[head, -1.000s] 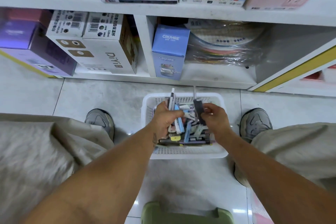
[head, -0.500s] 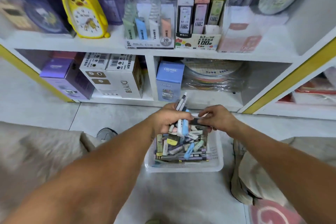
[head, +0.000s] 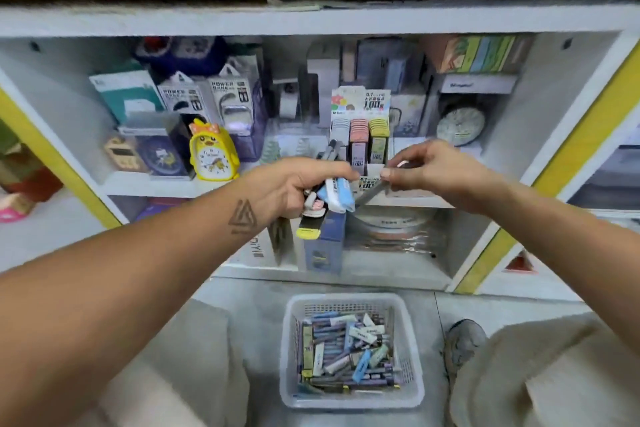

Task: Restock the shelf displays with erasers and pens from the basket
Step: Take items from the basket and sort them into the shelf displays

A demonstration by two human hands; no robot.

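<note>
My left hand [head: 294,185] grips a bundle of pens and erasers [head: 332,196], with a blue-and-white eraser at its front and pen tips sticking up behind. My right hand [head: 433,170] pinches a grey pen [head: 370,194] that slants down toward the bundle. Both hands hover in front of the middle shelf, close to a cardboard display [head: 362,135] with grey, pink and yellow packs. On the floor below sits the white basket [head: 291,350], holding several pens and erasers.
A yellow duck alarm clock [head: 212,152] stands on the shelf to the left, with power bank boxes [head: 207,94] behind it. A round clock [head: 460,126] stands to the right. A blue box [head: 323,243] fills the lower shelf. My shoe [head: 462,340] is beside the basket.
Both hands have risen out of the basket to shelf height, carrying the bundle and the grey pen. The view has tilted up from the floor to the shelves.
</note>
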